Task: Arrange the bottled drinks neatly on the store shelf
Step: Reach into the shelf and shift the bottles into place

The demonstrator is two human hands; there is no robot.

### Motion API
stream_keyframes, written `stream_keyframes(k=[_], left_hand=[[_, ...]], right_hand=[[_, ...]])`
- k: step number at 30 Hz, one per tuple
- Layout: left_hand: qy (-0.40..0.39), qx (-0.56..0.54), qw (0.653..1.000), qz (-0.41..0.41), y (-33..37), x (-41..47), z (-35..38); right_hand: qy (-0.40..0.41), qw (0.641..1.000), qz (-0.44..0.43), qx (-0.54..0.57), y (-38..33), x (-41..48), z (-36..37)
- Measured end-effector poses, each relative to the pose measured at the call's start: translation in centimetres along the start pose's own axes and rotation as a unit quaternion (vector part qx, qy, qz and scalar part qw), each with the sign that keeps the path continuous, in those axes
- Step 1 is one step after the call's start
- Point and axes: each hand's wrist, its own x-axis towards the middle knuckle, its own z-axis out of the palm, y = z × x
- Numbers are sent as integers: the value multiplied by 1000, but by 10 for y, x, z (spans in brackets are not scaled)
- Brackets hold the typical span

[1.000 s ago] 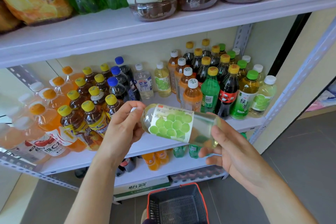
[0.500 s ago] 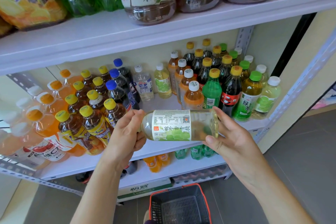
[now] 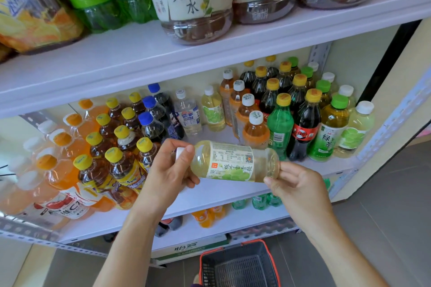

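Person standing before a store shelf [image 3: 217, 193]; a bottle [image 3: 233, 162] of pale drink is held level in the air, just in front of the shelf's front edge and apart from the standing stock; its white cap points left, its base right, and the label faces up, a printed table above a picture of green grapes. The left hand [image 3: 170, 172] grasps the neck and cap end, fingers and thumb curled round it; the right hand [image 3: 296, 184] grasps the base, thumb and fingertips pinching it, the remaining fingers curled. Upright on the shelf behind: orange drinks [image 3: 60, 170] at far left; yellow-capped teas [image 3: 121, 165] beside them; blue-capped bottles [image 3: 151, 123] next; a clear bottle [image 3: 187, 112] and a grape drink [image 3: 213, 112] side by side at the back of a bare patch; a tight block of mixed bottles [image 3: 303, 112] at right. The top shelf [image 3: 140, 58] carries large bottles, only their lower parts in view. On the floor [image 3: 384, 216] below stands a red-rimmed basket [image 3: 238, 265].
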Motion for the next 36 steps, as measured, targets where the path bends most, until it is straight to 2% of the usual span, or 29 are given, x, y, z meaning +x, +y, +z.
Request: stream_keyframes(k=[3,5,8,10,14,20,23,26,28,30,32,33,35,36], left_hand=[[43,57,997,23,1,13,-1],[62,139,987,55,-1,25,-3],[49,308,944,107,-5,48,-3],[38,383,915,123,-10,68,1],[19,439,890,123,-25,114,16],[1,485,867,113,-44,172,44],[5,501,860,102,-47,191,53],[8,469,880,76,-45,202,57],[-19,438,897,54,-43,204,58],[-46,442,895,40,-42,204,56],[-28,470,881,55,-39,199,46],[11,491,867,84,-37,198,39],[83,560,815,120,-30,202,24],[88,600,789,100,-25,207,18]], right_hand=[[21,995,-15,-95,0,7,10],[41,988,-42,-141,-1,12,15],[62,976,-105,-183,-6,23,17],[65,962,-157,-213,-13,32,17],[59,928,-215,-298,-24,54,22],[17,907,-172,-383,-21,78,33],[20,901,-177,-395,-15,80,36],[26,902,-186,-389,-11,81,36],[22,907,-186,-376,-8,80,35],[18,916,-186,-354,-7,79,34],[15,928,-188,-320,-7,79,32],[15,934,-189,-303,-7,78,32],[26,942,-186,-276,-8,74,31],[35,946,-182,-265,-9,70,31]])
